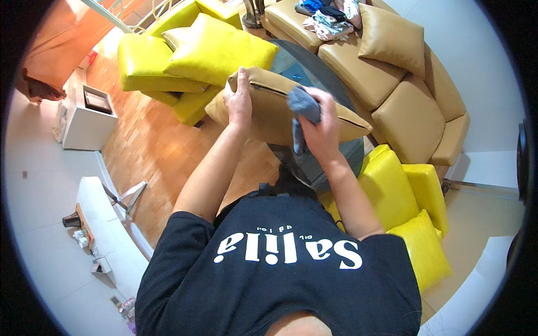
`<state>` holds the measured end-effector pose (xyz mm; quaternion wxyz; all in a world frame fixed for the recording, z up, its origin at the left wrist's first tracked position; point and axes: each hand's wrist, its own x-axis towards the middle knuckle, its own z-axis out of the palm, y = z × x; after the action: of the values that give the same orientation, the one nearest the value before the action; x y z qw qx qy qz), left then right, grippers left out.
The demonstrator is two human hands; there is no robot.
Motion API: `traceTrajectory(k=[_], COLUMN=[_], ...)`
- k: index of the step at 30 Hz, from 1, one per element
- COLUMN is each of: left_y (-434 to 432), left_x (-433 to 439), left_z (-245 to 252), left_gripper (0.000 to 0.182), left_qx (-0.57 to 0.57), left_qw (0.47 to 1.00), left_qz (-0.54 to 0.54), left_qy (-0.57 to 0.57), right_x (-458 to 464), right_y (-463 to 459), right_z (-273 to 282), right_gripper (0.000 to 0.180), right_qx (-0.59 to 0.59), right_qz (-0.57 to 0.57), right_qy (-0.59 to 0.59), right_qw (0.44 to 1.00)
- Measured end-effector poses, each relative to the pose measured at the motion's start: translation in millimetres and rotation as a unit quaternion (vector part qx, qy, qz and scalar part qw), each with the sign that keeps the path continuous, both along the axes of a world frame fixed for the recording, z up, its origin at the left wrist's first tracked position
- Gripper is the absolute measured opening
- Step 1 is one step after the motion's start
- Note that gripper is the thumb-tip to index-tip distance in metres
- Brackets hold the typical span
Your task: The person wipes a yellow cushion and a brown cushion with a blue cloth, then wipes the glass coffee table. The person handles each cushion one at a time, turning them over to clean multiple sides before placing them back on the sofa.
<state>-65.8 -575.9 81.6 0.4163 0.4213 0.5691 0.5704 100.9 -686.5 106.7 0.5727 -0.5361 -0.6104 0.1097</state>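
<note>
A tan leather-look cushion (269, 117) is held up in front of me, its zipped edge turned upward. My left hand (239, 103) grips its left end, the thumb lying along the upper corner. In my right hand (323, 126) is a bunched grey cloth (303, 103), which lies against the cushion near the zipper. Part of the cloth hangs down below my fingers. Slight blur shows on the right hand and the cloth. Beneath the cushion, a dark glass-topped oval table (336, 84) is partly hidden.
A tan sofa (403, 117) curves along the right, bearing another tan cushion (393, 40) and piled clothes (332, 25). Yellow armchairs stand at upper left (143, 63) and lower right (384, 185), both with yellow cushions. A white cabinet (88, 126) and a long white console (101, 210) line the left.
</note>
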Motion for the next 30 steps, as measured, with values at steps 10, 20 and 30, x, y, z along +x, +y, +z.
traceTrajectory(k=[10, 20, 30], left_y=[-8.9, -28.1, -21.3], left_x=[6.6, -30.1, -29.8], left_z=[-17.7, -27.0, -38.2], left_gripper=[0.044, 0.072, 0.073], left_qx=[-0.090, -0.117, -0.094], left_qw=[0.994, 0.993, 0.995], left_qz=[0.054, 0.000, 0.003], left_qy=[-0.042, -0.006, -0.043], right_x=[16.0, -6.7, 31.2], right_y=[64.1, 74.0, 81.1], right_z=[-82.6, -23.4, -100.5], right_gripper=[0.048, 0.045, 0.048], right_qx=[-0.030, -0.048, -0.222], right_qz=[0.156, 0.176, 0.141], right_qy=[-0.119, -0.022, -0.120], right_qw=[0.980, 0.983, 0.957])
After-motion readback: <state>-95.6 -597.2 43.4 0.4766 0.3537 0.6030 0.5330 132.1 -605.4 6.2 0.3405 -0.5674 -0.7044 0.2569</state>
